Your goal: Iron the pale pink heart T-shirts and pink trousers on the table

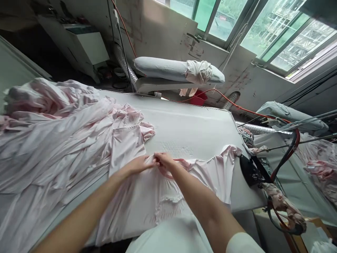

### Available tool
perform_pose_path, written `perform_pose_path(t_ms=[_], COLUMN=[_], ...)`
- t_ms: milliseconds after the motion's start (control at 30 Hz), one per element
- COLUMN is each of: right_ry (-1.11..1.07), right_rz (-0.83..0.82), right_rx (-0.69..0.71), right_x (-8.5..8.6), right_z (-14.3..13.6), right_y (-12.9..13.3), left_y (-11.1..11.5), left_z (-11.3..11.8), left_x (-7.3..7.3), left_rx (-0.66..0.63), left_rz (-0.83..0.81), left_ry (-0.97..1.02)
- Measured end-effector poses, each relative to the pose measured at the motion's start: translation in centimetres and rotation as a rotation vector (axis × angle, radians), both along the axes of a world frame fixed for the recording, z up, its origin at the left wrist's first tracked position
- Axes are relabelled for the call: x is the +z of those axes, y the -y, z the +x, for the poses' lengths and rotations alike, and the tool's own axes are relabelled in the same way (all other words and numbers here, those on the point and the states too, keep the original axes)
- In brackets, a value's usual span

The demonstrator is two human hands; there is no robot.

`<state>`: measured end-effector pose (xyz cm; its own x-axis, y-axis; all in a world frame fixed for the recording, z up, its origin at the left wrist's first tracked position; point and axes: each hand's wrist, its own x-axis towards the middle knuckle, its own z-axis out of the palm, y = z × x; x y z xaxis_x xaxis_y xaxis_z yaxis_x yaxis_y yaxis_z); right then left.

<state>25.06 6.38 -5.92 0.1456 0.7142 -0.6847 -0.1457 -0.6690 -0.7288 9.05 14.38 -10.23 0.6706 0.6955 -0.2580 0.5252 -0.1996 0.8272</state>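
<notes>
A pale pink garment (pixel 207 172) with a darker pink neckline and a ruffled, lacy front lies across the near side of the padded ironing table (pixel 184 123). Both hands meet at the garment's upper edge, left of the neckline. My left hand (pixel 142 163) is closed in a pinch on the cloth, its fingertips touching those of the other hand. My right hand (pixel 163 160) is closed as well, with its fingers pinching the same edge. The exact bit of cloth between the fingers is hidden. One sleeve spreads out to the right.
A heap of pale pink garments (pixel 65 140) covers the table's left side. A black iron (pixel 252 172) with a wrapped handle and hoses stands at the right edge. Behind the table is a padded sleeve board (pixel 163 66); a red bucket (pixel 198 98) sits below it. An orange hose (pixel 237 105) runs behind.
</notes>
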Motion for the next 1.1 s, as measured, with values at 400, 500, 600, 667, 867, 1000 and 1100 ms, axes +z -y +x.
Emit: perform_pose_path(t_ms=[400,500,600,667,867,1000,1100], right_ry=[0.319,0.400,0.466,0.678,1.144,1.367,1.349], right_rz=[0.366,0.304,0.195,0.012,-0.300,-0.184,0.175], right_rx=[-0.193,-0.021,0.154,0.397,0.434,0.062,-0.042], right_x=[1.1,-0.2,-0.2,0.9,4.2,2.2,-0.7], right_z=[16.1,18.8,22.3,26.3,36.4,32.0,22.9], right_y=[1.9,4.4,9.4,13.8,23.0,25.0,26.4], left_y=[9.5,10.9,9.3,8.0,8.2,10.5,12.4], left_z=[13.3,18.0,19.2,19.5,21.6,21.6,20.6], left_x=[5.1,3.9,3.0,2.7,2.2,2.6,2.9], left_rx=[0.125,0.156,0.223,0.146,0.059,0.076,-0.030], left_rz=[-0.939,-1.259,-1.189,-1.101,-0.533,-0.303,0.138], left_ry=[0.030,0.183,0.233,0.190,0.041,-0.038,-0.207])
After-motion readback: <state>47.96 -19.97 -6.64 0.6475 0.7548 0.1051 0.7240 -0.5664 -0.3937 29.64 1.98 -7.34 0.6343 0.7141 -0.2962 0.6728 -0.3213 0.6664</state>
